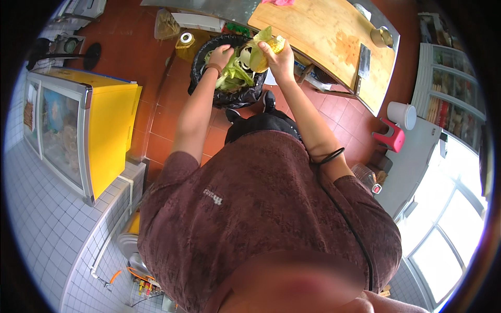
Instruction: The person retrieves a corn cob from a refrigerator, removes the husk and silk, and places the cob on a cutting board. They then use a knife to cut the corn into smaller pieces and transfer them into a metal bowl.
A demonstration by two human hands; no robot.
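My right hand (pixel 282 60) grips an ear of corn (pixel 278 45), its yellow kernels partly bare. Pale green husk (pixel 256 58) still clings to the cob and hangs from its side. Below and to the left stands a bin lined with a black plastic bag (pixel 244 99). Loose green corn husks (pixel 239 74) lie inside it. Over the bin's left part is my left hand (pixel 221 58), with a brown band on the wrist and the fingers curled. Whether a strip of husk is between those fingers is hidden.
A wooden cutting board (pixel 313 23) on the table bears a cleaver (pixel 364 62) and a metal can (pixel 381 37). Beside the bin stands a yellow oil jug (pixel 188 45). A yellow-sided display freezer (pixel 107 129) is at left. A pink stool (pixel 391 137) and white bucket (pixel 402 114) are at right.
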